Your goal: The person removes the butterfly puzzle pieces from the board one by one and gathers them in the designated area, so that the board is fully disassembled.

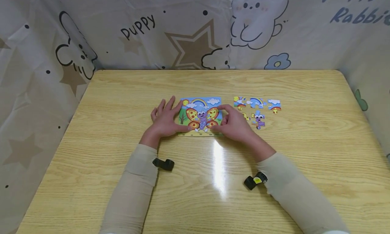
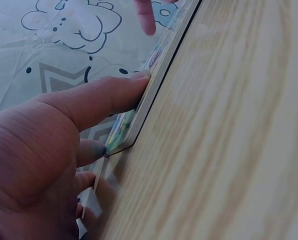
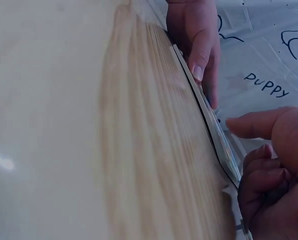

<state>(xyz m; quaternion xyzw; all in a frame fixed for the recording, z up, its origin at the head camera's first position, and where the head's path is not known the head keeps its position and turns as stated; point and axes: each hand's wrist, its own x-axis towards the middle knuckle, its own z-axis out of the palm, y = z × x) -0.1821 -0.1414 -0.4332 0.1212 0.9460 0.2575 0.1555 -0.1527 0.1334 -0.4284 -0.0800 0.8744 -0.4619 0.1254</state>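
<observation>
A flat puzzle board with a butterfly, rainbow and sun picture lies on the table. My left hand rests at its left side, fingers spread and thumb across the lower left of the picture. In the left wrist view, that thumb presses the edge of the board. Over the right side of the board is my right hand, thumb and index apart, the other fingers curled. The right wrist view shows the right thumb raised above the board surface, with no piece visible between thumb and index.
Several loose jigsaw pieces lie right of the board, including a rainbow piece, a cloud piece and a purple butterfly-body piece. A yellow piece is partly hidden by the right hand. A printed cloth hangs behind the wooden table.
</observation>
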